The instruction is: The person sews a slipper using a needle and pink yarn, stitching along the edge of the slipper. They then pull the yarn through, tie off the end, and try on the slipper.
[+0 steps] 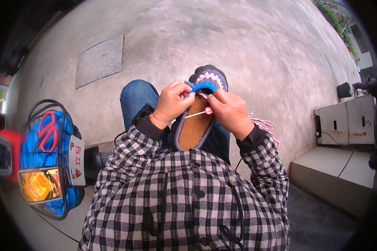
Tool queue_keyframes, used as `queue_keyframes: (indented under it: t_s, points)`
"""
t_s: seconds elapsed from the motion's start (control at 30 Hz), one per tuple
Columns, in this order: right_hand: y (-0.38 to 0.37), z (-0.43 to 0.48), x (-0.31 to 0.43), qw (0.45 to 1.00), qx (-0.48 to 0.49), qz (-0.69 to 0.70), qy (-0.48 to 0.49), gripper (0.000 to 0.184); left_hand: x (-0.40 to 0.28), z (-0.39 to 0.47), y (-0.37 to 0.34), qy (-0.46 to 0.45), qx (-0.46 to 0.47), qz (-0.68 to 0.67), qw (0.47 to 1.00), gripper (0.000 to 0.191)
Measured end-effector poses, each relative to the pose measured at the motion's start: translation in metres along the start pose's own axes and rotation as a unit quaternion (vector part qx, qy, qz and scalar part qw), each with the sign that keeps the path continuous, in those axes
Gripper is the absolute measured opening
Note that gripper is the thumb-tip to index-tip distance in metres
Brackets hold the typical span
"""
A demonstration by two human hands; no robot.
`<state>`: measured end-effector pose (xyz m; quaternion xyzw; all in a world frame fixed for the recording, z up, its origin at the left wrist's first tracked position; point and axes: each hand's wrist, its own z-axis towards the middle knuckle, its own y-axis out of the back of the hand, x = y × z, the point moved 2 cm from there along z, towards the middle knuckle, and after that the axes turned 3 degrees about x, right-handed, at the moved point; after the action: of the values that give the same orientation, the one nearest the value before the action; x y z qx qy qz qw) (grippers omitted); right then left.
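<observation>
A crocheted slipper in grey, pink and blue yarn lies over my lap, its toe pointing away from me. Its brown fleece insole faces up. My left hand pinches the blue yarn edge of the slipper's opening from the left. At the right side of that opening, my right hand has its thumb and finger on the edge. A thin hook tool with a red handle sticks out from under the right-hand fingers, its pale shaft pointing left across the insole. Exactly how the fingers grip it is partly hidden.
Pink yarn hangs beyond my right wrist. To my left, a wire basket holds a blue bag, red-handled scissors and a phone with a lit screen. Cabinets stand on a tiled step at right.
</observation>
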<state>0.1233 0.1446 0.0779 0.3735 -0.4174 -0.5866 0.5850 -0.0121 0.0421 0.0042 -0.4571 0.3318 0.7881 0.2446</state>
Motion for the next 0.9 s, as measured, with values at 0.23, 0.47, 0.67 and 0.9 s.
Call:
queue_keyframes:
  t_s: [0.23,0.47,0.67,0.9]
  points:
    - [0.104,-0.122,-0.091,0.964,-0.096,0.016,-0.249,0.012,0.002,-0.001,-0.001,0.028,0.002,-0.017,0.999,0.007]
    - [0.275,-0.374,-0.251,0.765,-0.339,-0.104,-0.538,0.017,0.002,-0.002,0.0,0.019,0.01,-0.027,0.999,0.006]
    - [0.134,-0.263,-0.196,0.924,-0.078,-0.07,-0.367,0.037,0.003,-0.003,0.0,0.012,0.001,-0.017,1.0,0.006]
    - [-0.005,-0.053,-0.034,0.976,0.01,0.165,-0.138,0.025,-0.001,-0.002,0.002,0.014,-0.007,-0.004,1.0,0.006]
